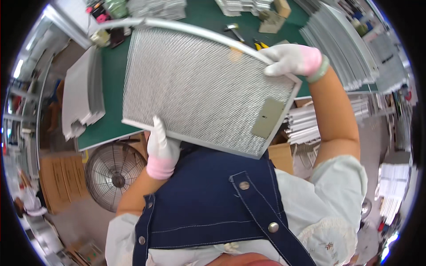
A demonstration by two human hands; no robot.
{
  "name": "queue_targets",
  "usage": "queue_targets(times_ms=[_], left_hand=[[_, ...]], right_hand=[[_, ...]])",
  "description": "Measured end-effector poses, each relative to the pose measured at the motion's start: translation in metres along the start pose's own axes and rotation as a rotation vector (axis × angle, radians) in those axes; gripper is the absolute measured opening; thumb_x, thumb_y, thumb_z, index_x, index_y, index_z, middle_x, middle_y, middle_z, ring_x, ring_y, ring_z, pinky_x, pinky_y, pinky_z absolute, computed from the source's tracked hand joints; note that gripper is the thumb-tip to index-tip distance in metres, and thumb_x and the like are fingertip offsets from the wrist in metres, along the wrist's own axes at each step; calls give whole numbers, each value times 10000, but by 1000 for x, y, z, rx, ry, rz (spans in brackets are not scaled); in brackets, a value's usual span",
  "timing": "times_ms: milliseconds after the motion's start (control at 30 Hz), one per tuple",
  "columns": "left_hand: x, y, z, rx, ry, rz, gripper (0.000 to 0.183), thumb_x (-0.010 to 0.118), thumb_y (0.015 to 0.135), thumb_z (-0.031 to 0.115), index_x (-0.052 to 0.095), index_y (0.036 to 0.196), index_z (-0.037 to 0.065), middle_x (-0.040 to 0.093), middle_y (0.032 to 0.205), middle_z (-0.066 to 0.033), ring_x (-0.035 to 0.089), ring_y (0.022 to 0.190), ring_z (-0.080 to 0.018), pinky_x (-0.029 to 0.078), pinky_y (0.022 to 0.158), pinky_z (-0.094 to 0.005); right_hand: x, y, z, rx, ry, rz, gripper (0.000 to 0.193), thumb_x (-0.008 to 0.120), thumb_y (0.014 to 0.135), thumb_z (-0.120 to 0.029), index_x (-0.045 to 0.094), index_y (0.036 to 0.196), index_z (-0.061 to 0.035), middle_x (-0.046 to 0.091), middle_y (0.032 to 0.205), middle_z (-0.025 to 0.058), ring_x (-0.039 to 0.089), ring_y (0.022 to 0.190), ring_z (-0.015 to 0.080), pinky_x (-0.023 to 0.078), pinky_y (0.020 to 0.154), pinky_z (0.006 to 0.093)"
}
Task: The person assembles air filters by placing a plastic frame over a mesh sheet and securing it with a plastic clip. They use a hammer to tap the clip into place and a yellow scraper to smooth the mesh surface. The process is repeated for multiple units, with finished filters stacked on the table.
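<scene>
A silver metal mesh filter panel [191, 84] is held tilted in front of me, over the table's near edge. Pale metal framing runs along its lower and right sides, and its left side shows bare mesh edge. Along the top lies a long curved-looking frame strip [191, 29], whose left end sticks out past the mesh. My right hand [293, 60], in a white and pink glove, grips the strip and panel near the upper right corner. My left hand [162, 148], gloved too, clasps the lower frame, thumb over the mesh. A grey rectangular plate [268, 118] sits near the right side.
On the green table [113, 80] stand stacked panels [83, 91] at left and more stacks [341, 46] at right. A hammer [234, 32] and yellow-handled tool [261, 44] lie beyond the panel. Below left are a floor fan [116, 175] and cardboard boxes [62, 182].
</scene>
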State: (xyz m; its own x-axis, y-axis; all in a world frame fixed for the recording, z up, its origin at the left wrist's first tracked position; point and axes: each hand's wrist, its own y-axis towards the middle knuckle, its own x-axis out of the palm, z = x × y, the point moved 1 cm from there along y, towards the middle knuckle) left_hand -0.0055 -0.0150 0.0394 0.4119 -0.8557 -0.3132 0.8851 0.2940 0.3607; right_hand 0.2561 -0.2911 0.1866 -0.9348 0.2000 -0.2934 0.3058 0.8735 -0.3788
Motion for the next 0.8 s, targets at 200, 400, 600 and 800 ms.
queue_targets(times_ms=[200, 400, 600, 800], left_hand=[[-55, 8, 74, -371, 234, -987, 386, 581, 944, 219, 583, 1227, -44, 641, 1193, -227, 620, 1123, -328, 469, 999, -387], [-19, 143, 143, 935, 752, -268, 372, 703, 844, 249, 654, 1105, -12, 670, 1082, -175, 642, 1023, -335, 509, 894, -400], [10, 190, 144, 66, 834, -1051, 346, 669, 854, 294, 654, 971, -31, 664, 890, -172, 654, 869, -300, 507, 783, -394], [5, 182, 135, 45, 598, -1069, 331, 620, 927, 319, 648, 988, -5, 678, 818, -127, 670, 803, -257, 516, 749, -369]], right_hand=[[18, 15, -12, 116, -313, -76, 502, 661, 899, -240, 555, 1291, 56, 663, 1091, 86, 610, 996, 165, 481, 913, 315], [35, 29, -59, 57, -509, -123, 433, 643, 917, -269, 600, 1251, 3, 698, 1004, 80, 650, 932, 166, 495, 855, 324], [54, 21, -98, 96, -831, 123, 309, 646, 880, -262, 659, 1022, 13, 679, 842, 172, 668, 810, 293, 507, 738, 388], [93, 32, -55, -328, -1045, 644, 323, 584, 947, -347, 610, 828, -48, 617, 693, 160, 630, 689, 380, 511, 627, 451]])
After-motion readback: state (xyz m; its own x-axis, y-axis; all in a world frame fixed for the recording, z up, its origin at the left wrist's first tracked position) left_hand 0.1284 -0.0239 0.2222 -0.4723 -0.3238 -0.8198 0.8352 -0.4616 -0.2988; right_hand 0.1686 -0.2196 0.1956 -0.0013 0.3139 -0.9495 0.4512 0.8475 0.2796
